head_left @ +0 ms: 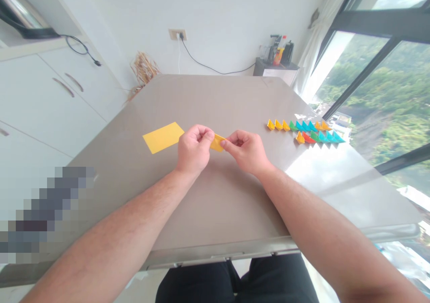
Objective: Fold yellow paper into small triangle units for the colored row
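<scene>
A small folded piece of yellow paper [217, 143] is pinched between my two hands above the middle of the table. My left hand [195, 147] grips its left end, thumb pressed against the curled fingers. At its right end my right hand [246, 150] holds it between thumb and forefinger. The fingers cover part of the folds. Just left of my left hand, a flat yellow sheet of paper [163, 137] lies on the table.
Two rows of small folded paper boats [304, 126] in yellow, green, blue, orange and red stand on the right of the grey table [215, 97]. Behind it are a small cabinet [276, 70] with bottles and a wall socket [177, 34]. Windows are on the right.
</scene>
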Action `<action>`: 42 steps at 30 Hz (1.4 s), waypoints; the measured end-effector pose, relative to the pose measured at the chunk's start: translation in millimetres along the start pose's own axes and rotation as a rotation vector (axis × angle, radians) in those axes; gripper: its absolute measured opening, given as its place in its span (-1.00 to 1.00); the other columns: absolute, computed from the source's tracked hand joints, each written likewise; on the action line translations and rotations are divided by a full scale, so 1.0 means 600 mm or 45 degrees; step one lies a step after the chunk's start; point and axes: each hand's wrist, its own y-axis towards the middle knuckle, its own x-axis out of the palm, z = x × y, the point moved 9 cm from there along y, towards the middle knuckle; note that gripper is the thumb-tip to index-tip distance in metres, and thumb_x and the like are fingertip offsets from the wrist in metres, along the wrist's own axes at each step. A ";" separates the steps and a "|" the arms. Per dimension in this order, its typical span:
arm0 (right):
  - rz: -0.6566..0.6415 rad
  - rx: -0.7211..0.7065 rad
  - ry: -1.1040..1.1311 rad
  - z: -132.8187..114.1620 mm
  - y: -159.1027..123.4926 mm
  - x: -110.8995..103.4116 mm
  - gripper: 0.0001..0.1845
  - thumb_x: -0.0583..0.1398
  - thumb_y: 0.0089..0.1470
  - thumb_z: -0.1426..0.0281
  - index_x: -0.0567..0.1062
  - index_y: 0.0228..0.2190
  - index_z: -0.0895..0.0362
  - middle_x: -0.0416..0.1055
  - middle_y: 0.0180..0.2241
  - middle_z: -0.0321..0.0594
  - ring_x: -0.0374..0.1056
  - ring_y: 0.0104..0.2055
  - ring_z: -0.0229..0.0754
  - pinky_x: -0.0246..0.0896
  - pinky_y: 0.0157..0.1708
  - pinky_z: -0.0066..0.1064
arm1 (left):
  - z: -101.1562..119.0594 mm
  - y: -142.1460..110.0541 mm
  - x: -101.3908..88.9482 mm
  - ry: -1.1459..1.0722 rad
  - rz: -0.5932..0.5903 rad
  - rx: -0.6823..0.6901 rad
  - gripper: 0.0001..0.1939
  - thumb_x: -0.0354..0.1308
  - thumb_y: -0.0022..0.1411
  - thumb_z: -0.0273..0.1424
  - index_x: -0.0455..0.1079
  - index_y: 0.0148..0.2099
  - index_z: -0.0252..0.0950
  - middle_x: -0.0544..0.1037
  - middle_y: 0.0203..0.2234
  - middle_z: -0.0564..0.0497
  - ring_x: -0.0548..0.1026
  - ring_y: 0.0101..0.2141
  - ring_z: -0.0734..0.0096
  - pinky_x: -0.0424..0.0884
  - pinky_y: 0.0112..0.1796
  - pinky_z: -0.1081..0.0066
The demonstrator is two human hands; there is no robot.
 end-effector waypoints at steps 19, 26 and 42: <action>0.000 0.117 0.170 0.015 0.001 0.009 -0.71 0.33 0.01 0.16 0.54 -0.55 0.12 0.52 -0.53 -0.24 0.29 -0.51 -0.26 0.16 -0.50 -0.41 | -0.009 -0.002 -0.007 0.026 0.095 -0.080 -0.83 0.23 0.16 -0.25 0.44 -0.37 -0.24 0.51 -0.49 0.06 0.43 -0.43 0.39 0.33 -0.35 0.38; 0.007 0.026 0.082 0.008 0.003 0.000 -0.73 0.33 -0.03 0.19 0.50 -0.55 0.11 0.44 -0.54 -0.32 0.23 -0.50 -0.29 0.14 -0.48 -0.40 | -0.008 0.001 -0.004 -0.052 0.088 -0.094 -0.84 0.24 0.15 -0.27 0.44 -0.37 -0.24 0.50 -0.50 0.06 0.42 -0.42 0.41 0.33 -0.35 0.39; -0.241 0.185 -0.041 0.028 0.014 -0.018 -0.90 0.23 -0.17 0.35 0.46 -0.61 0.11 0.23 -0.63 -0.39 0.07 -0.55 -0.33 -0.08 -0.56 -0.42 | -0.037 0.001 0.042 0.067 -0.542 -0.343 -0.88 0.25 0.08 -0.31 0.46 -0.41 -0.25 0.50 -0.50 0.06 0.44 -0.48 0.44 0.38 -0.36 0.38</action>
